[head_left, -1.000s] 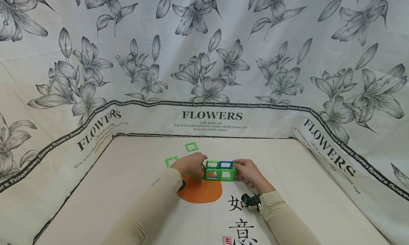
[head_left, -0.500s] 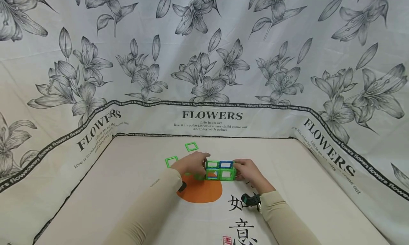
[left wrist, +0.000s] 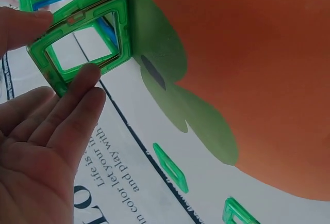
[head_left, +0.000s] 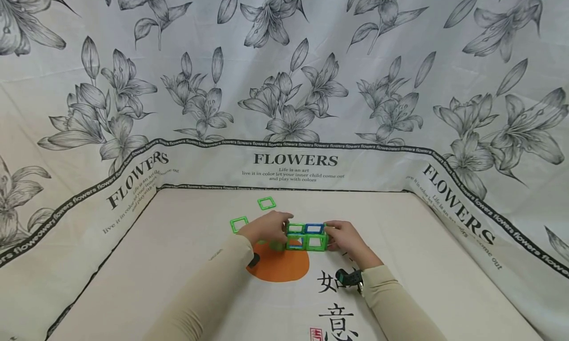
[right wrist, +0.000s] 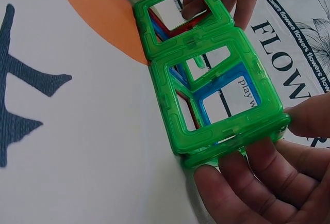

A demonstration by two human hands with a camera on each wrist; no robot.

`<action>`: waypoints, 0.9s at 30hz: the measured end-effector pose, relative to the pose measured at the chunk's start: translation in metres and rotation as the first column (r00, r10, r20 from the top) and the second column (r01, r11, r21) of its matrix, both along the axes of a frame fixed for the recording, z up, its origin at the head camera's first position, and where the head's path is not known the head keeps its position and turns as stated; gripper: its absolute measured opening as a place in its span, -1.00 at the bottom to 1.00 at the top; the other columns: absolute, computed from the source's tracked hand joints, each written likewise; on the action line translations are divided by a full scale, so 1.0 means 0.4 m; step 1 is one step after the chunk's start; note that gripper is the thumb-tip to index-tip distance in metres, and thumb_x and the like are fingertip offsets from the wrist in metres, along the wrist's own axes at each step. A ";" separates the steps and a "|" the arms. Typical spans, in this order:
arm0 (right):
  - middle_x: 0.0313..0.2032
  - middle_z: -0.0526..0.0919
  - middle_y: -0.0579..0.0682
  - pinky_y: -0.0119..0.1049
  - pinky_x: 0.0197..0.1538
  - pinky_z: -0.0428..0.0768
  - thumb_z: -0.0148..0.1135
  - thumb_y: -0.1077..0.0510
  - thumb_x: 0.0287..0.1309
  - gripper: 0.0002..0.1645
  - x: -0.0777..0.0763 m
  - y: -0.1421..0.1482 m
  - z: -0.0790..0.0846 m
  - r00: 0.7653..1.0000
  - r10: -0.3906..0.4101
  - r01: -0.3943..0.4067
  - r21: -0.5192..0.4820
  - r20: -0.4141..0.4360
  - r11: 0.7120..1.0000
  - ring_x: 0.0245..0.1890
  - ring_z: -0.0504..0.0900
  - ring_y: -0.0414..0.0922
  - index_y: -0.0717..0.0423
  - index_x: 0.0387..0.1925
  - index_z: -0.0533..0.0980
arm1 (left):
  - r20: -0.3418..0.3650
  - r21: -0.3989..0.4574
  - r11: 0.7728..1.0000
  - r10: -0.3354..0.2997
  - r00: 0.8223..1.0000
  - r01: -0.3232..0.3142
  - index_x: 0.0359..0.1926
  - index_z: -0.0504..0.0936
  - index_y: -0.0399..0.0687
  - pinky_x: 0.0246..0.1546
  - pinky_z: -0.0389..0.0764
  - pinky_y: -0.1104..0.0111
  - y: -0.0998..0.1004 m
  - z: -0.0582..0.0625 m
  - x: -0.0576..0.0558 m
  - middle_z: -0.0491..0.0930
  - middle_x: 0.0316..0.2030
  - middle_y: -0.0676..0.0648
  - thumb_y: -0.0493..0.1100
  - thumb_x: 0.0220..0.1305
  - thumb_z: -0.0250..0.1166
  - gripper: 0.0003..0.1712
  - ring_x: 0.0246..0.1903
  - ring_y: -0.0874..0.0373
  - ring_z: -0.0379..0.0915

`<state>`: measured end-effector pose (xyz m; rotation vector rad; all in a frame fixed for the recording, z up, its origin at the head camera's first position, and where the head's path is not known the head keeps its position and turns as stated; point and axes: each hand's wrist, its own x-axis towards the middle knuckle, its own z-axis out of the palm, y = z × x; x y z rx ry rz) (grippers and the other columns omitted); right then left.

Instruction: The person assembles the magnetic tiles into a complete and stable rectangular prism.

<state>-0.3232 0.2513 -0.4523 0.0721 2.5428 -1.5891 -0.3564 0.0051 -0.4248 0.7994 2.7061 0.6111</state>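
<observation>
A box-like block of magnetic tiles, two squares wide, stands on the table cloth. Its front frames are green, and a blue tile shows on top; red frame edges appear inside in the right wrist view. My left hand holds the block's left end. In the left wrist view its thumb lies on the upper edge of the green end tile, with fingertips at the lower edge. At the other end, my right hand grips the green side between thumb and fingers.
Two loose green square tiles lie past my left hand: one tile farther back, another tile nearer. The cloth bears an orange print and black characters. A flower-printed curtain stands behind.
The left hand has brought the tile it held at a slant flush against the block's left end. The right hand and the block have stayed put.
</observation>
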 end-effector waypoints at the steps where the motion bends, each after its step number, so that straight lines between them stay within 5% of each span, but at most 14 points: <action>1: -0.25 0.68 0.13 -0.21 -0.30 0.70 -0.01 0.06 0.36 -0.44 0.000 0.000 0.001 1.000 0.002 -0.002 0.001 -0.001 1.000 -0.37 0.65 -0.10 0.23 0.30 0.36 | -0.001 0.002 1.000 0.001 1.000 -0.001 0.39 0.31 -0.04 -0.03 0.58 0.33 0.000 0.001 0.002 0.59 -0.02 -0.01 -0.06 0.07 0.43 -0.14 -0.15 0.21 0.47; 10: -0.26 0.68 0.13 -0.24 -0.32 0.69 -0.01 0.05 0.35 -0.45 -0.001 0.000 -0.006 1.000 -0.004 0.004 -0.003 -0.001 1.000 -0.39 0.64 -0.10 0.21 0.29 0.37 | 0.011 0.059 0.997 0.042 0.999 -0.043 0.27 0.45 0.03 0.02 0.56 0.27 -0.001 -0.011 0.009 0.61 -0.05 0.01 0.04 0.11 0.42 -0.30 -0.18 0.22 0.47; 18: -0.19 0.67 0.15 -0.26 -0.30 0.68 0.00 0.02 0.36 -0.45 -0.001 0.000 -0.006 1.000 -0.010 0.010 0.008 0.008 1.000 -0.35 0.64 -0.11 0.18 0.29 0.37 | -0.044 0.034 0.999 0.042 0.998 -0.041 0.22 0.49 0.07 0.08 0.55 0.25 -0.005 -0.026 0.001 0.59 0.07 0.04 0.19 0.38 0.08 -0.48 0.00 0.20 0.50; 27: -0.05 0.62 0.19 -0.26 -0.29 0.68 0.02 0.01 0.35 -0.48 -0.009 -0.011 -0.004 1.000 -0.008 0.008 0.046 0.005 0.999 -0.32 0.62 -0.10 0.18 0.24 0.42 | -0.064 0.056 0.987 0.157 0.985 -0.154 0.16 0.54 -0.13 -0.05 0.61 0.25 0.025 -0.028 -0.003 0.66 -0.04 -0.07 -0.05 0.45 0.01 -0.59 -0.10 0.13 0.59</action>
